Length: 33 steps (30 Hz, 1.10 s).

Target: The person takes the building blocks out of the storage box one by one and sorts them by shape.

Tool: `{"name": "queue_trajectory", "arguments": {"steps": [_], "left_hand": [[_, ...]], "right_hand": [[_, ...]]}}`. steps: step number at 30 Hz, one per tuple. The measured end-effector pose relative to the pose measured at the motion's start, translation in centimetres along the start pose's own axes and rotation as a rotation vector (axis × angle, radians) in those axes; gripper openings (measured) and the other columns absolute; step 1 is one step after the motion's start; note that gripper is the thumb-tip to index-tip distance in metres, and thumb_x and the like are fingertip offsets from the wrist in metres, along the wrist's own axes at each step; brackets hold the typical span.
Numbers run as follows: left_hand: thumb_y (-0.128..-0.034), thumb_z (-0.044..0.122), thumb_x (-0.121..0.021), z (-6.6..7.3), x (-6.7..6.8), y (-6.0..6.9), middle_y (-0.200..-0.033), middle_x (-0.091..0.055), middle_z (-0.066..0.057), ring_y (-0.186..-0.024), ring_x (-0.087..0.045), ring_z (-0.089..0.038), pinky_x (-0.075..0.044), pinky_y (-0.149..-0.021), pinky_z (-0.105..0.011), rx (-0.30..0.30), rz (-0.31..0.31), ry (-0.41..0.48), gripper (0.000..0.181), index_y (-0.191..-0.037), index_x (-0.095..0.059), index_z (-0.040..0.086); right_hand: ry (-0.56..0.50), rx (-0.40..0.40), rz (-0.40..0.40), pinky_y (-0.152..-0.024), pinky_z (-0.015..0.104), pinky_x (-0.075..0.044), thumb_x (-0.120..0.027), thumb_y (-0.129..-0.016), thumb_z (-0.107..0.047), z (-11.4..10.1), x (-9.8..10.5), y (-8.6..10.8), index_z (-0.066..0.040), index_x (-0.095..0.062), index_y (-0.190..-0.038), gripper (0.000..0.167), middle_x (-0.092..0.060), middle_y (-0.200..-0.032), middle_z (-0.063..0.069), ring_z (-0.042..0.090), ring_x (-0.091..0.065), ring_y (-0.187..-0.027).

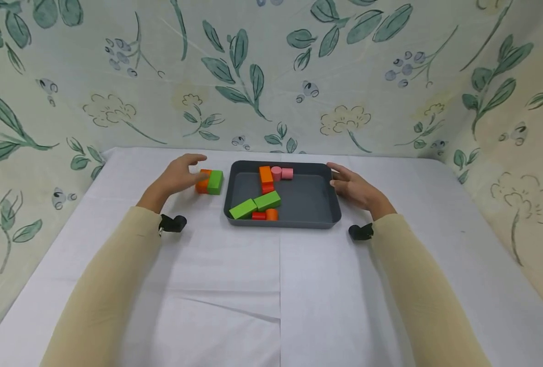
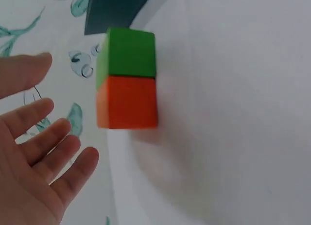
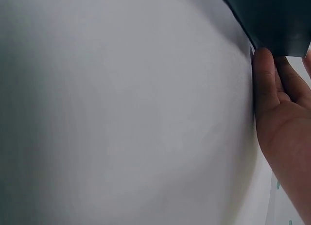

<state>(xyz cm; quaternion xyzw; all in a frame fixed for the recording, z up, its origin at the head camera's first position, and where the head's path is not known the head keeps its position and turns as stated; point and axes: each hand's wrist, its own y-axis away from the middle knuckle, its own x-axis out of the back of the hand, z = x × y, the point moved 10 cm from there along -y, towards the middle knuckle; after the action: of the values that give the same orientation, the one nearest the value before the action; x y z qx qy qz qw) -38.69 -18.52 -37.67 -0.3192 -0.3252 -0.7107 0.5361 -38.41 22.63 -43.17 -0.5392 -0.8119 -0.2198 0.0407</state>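
Observation:
Beside the dark grey tray (image 1: 305,224), an orange block (image 2: 132,102) and a green block (image 2: 131,52) stand side by side, touching. My left hand (image 1: 181,174) is at the orange block's left side, thumb and fingers spread; the left wrist view shows a gap between hand and blocks. At the tray's right end, my right hand (image 1: 355,189) touches the outer wall, with one finger along the rim near the far corner. In the right wrist view the thumb (image 3: 264,72) lies low against the tray wall, and some fingers are partly hidden.
Inside the tray lie green blocks (image 1: 267,201), an orange block (image 1: 265,174), pink cylinders (image 1: 276,173), a red cylinder (image 1: 259,215) and an orange cylinder (image 1: 272,214). A white cloth (image 1: 234,270) covers the table; a leaf-patterned curtain (image 1: 280,76) hangs behind it.

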Motion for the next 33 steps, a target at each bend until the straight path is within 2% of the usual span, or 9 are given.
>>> {"name": "queue_trajectory", "arguments": {"steps": [3, 6, 10, 14, 17, 23, 28, 33], "left_hand": [[-0.0957, 0.025, -0.058, 2.5, 0.8, 0.3, -0.151, -0.045, -0.018, -0.138, -0.044, -0.038, -0.038, -0.115, -0.057, -0.086, 0.045, -0.061, 0.055, -0.145, -0.046, 0.006], [-0.0951, 0.019, -0.059, 5.3, 0.4, 0.8, -0.144, -0.053, -0.018, -0.130, -0.052, -0.036, -0.044, -0.111, -0.054, -0.178, 0.020, -0.120, 0.049, -0.141, -0.052, 0.004], [-0.0936, 0.013, -0.062, 8.5, -1.9, 2.0, -0.139, -0.059, -0.015, -0.124, -0.057, -0.033, -0.047, -0.108, -0.050, -0.284, -0.089, -0.222, 0.044, -0.137, -0.057, 0.004], [-0.0928, 0.011, -0.064, 10.4, -4.9, 3.5, -0.140, -0.059, -0.011, -0.127, -0.056, -0.030, -0.047, -0.110, -0.048, -0.366, -0.226, -0.308, 0.043, -0.135, -0.059, 0.006], [-0.0917, 0.009, -0.065, 11.2, -6.4, 4.5, -0.139, -0.059, -0.009, -0.129, -0.055, -0.029, -0.046, -0.111, -0.047, -0.403, -0.277, -0.338, 0.042, -0.134, -0.061, 0.008], [-0.0909, 0.003, -0.064, 12.0, -8.1, 4.8, -0.136, -0.063, -0.005, -0.129, -0.057, -0.025, -0.047, -0.111, -0.045, -0.451, -0.304, -0.361, 0.040, -0.130, -0.065, 0.012], [-0.0895, 0.001, -0.064, 11.9, -9.1, 4.7, -0.138, -0.060, -0.004, -0.128, -0.055, -0.026, -0.049, -0.110, -0.043, -0.431, -0.345, -0.391, 0.039, -0.126, -0.068, 0.014], [-0.0891, 0.010, -0.071, 11.8, -9.1, 4.2, -0.137, -0.058, -0.008, -0.124, -0.057, -0.026, -0.049, -0.109, -0.041, -0.415, -0.320, -0.420, 0.039, -0.128, -0.067, 0.008]], "right_hand": [[0.004, 0.006, 0.004, -0.128, 0.051, -0.012, -0.042, -0.103, -0.008, 0.0, -0.1, 0.0, -0.030, -0.010, -0.161, 0.070, -0.002, -0.169, 0.014, 0.033, -0.009, -0.156], [0.001, 0.012, 0.009, -0.128, 0.051, -0.012, -0.043, -0.103, -0.009, -0.2, 0.0, 0.1, -0.030, -0.011, -0.160, 0.069, -0.004, -0.169, 0.014, 0.033, -0.010, -0.156], [0.005, 0.007, 0.010, -0.128, 0.051, -0.012, -0.044, -0.102, -0.009, -0.1, -0.1, 0.2, -0.030, -0.011, -0.161, 0.070, -0.003, -0.168, 0.014, 0.033, -0.010, -0.156], [0.006, 0.005, 0.009, -0.128, 0.051, -0.011, -0.044, -0.102, -0.009, 0.0, -0.1, 0.2, -0.029, -0.011, -0.161, 0.070, -0.002, -0.169, 0.014, 0.033, -0.009, -0.157], [0.005, 0.010, 0.006, -0.128, 0.051, -0.011, -0.044, -0.103, -0.009, 0.0, -0.1, 0.1, -0.030, -0.010, -0.161, 0.070, -0.003, -0.169, 0.014, 0.033, -0.009, -0.156], [-0.004, 0.007, 0.005, -0.128, 0.051, -0.011, -0.044, -0.103, -0.010, 0.0, -0.1, 0.1, -0.031, -0.010, -0.160, 0.070, -0.004, -0.169, 0.013, 0.032, -0.009, -0.157], [-0.010, 0.005, -0.002, -0.128, 0.051, -0.011, -0.044, -0.103, -0.010, 0.0, -0.3, 0.1, -0.030, -0.010, -0.161, 0.070, -0.003, -0.169, 0.013, 0.032, -0.008, -0.157], [0.008, 0.002, 0.007, -0.128, 0.051, -0.011, -0.044, -0.103, -0.010, -0.1, -0.1, 0.1, -0.031, -0.010, -0.160, 0.070, -0.003, -0.169, 0.014, 0.033, -0.009, -0.157]]}}
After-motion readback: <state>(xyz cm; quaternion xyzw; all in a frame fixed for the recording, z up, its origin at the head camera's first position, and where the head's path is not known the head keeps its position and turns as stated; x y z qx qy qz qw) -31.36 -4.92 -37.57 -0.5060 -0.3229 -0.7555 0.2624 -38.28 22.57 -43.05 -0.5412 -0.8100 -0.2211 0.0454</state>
